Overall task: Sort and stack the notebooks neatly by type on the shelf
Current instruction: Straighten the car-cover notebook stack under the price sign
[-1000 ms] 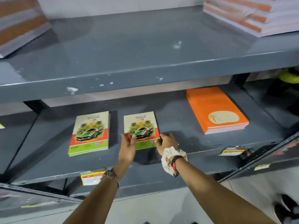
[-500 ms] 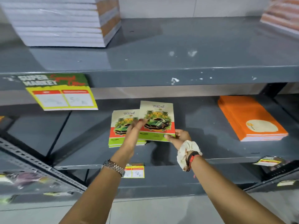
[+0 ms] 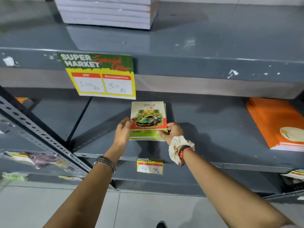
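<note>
A small stack of car-cover notebooks [image 3: 148, 120], green car on a red and green cover, lies on the middle grey shelf [image 3: 205, 129]. My left hand [image 3: 123, 131] presses flat against the stack's left edge. My right hand [image 3: 172, 131] grips its lower right corner, thumb on the top cover. The notebooks sit nearly squared, with a lower one peeking out at the right edge. A stack of orange notebooks [image 3: 278, 124] lies at the shelf's far right.
A tall pile of white-edged notebooks [image 3: 107, 12] stands on the upper shelf. A large price sign [image 3: 102, 76] hangs from that shelf's front edge and a small price tag [image 3: 150, 167] below. A perforated metal upright [image 3: 41, 137] slants at left. Tiled floor lies beneath.
The right-hand car notebook was lifted, carried left and set on top of the other one. Both hands now hold the combined stack by its sides. The view shifted left.
</note>
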Motion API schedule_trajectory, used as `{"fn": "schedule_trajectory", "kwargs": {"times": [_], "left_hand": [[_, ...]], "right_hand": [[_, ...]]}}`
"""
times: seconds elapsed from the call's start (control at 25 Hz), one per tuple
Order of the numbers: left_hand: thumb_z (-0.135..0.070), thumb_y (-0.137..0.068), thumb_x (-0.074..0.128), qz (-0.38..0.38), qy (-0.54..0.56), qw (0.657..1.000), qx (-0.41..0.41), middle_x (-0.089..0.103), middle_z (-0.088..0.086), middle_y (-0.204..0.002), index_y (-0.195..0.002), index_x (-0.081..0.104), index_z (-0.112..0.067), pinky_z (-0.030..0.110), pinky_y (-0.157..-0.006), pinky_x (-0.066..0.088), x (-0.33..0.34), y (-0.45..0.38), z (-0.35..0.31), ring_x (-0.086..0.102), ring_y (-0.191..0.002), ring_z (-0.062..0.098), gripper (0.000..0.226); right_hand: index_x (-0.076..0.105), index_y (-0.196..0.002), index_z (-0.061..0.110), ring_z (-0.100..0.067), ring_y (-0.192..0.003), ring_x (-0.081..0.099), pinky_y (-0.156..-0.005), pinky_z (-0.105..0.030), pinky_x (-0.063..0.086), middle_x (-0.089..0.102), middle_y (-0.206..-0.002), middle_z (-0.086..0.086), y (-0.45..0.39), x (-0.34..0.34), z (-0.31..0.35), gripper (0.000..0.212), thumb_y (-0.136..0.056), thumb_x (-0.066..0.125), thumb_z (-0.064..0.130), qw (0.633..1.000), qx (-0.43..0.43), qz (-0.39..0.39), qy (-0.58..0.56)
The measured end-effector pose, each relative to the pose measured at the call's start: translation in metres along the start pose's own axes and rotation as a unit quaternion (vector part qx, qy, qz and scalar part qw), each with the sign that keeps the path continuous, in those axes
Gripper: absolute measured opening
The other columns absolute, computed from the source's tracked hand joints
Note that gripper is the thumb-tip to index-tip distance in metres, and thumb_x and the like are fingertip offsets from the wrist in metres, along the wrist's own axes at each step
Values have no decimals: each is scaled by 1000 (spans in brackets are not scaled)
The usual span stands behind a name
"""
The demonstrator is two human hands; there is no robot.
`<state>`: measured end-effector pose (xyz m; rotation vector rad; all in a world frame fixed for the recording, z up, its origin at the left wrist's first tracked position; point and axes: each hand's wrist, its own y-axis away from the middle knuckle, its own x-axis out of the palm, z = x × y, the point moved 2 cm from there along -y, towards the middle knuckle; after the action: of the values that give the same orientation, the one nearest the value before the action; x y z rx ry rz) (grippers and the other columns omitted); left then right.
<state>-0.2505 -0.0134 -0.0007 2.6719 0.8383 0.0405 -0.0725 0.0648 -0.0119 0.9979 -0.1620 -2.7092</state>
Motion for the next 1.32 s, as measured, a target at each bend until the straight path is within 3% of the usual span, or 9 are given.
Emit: {"fn": "schedule_trajectory", "kwargs": {"times": [0.12, 0.24, 0.36, 0.48, 0.56, 0.76, 1.0, 1.2, 1.32], "left_hand": [[-27, -91, 52, 50, -72, 993, 80, 41, 0, -145, -142, 30, -14, 24, -105, 31, -10, 3, 12, 40, -131, 13, 57], [-21, -87, 60, 145, -231, 945, 178, 36, -9, -145, -144, 27, -25, 13, -104, 32, -22, 2, 31, 34, -130, 3, 66], [-6, -86, 59, 110, -292, 920, 238, 26, -6, -150, -142, 31, -26, 14, -105, 29, -22, -2, 41, 32, -129, 3, 65], [-7, -87, 57, 39, -344, 892, 291, 37, 1, -147, -138, 40, -25, 19, -93, 43, -22, -8, 46, 58, -114, 17, 57], [-7, -87, 58, 19, -352, 886, 301, 42, 3, -144, -136, 44, -25, 26, -85, 50, -23, -13, 49, 67, -100, 22, 54], [-19, -79, 69, 49, -365, 878, 305, 35, -1, -146, -138, 39, -24, 29, -87, 52, -26, -14, 54, 64, -104, 17, 66], [-17, -80, 68, 20, -367, 868, 333, 42, 1, -143, -135, 45, -26, 21, -83, 49, -24, -9, 54, 68, -97, 17, 61], [-13, -79, 68, 12, -341, 880, 330, 47, 5, -138, -132, 49, -25, 9, -81, 45, -25, -13, 56, 66, -101, 16, 58], [-12, -80, 67, -15, -373, 867, 331, 61, 15, -123, -131, 51, -24, -1, -62, 35, -25, -13, 53, 68, -70, 11, 55]], "right_hand": [[43, -128, 12, -28, -112, 56, -99, -37, 47, 50, -128, -13, 6, -1, -4, 65, -73, 75, 27, 997, -69, 20, 7], [29, -141, 20, -23, -131, 42, -111, -31, 30, 31, -151, -8, 11, 0, -13, 77, -77, 70, 10, 981, -170, 76, 52], [45, -133, 23, -22, -116, 58, -101, -35, 46, 25, -152, -2, 13, 3, -21, 60, -81, 62, -1, 971, -213, 50, 95], [53, -127, 22, -29, -94, 69, -86, -41, 57, 32, -149, -6, 12, 7, -22, 48, -84, 61, 3, 968, -219, 18, 121], [56, -124, 22, -26, -83, 71, -80, -40, 59, 36, -147, -7, 12, 8, -21, 44, -84, 59, 2, 968, -220, 6, 121], [59, -121, 21, -20, -66, 66, -77, -32, 59, 40, -144, -6, 12, 9, -25, 45, -82, 59, -2, 973, -214, -7, 92], [48, -130, 19, -13, -119, 48, -95, -16, 40, 34, -147, -3, 8, 11, -40, 53, -84, 58, -5, 982, -186, 23, -15], [51, -127, 18, -16, -114, 55, -93, -13, 41, 46, -139, -8, 9, 16, -43, 50, -82, 62, -2, 982, -187, -19, -12], [55, -124, 16, -14, -107, 58, -86, -6, 39, 49, -136, -11, 11, 17, -42, 49, -81, 61, -5, 982, -187, -27, -21]]}}
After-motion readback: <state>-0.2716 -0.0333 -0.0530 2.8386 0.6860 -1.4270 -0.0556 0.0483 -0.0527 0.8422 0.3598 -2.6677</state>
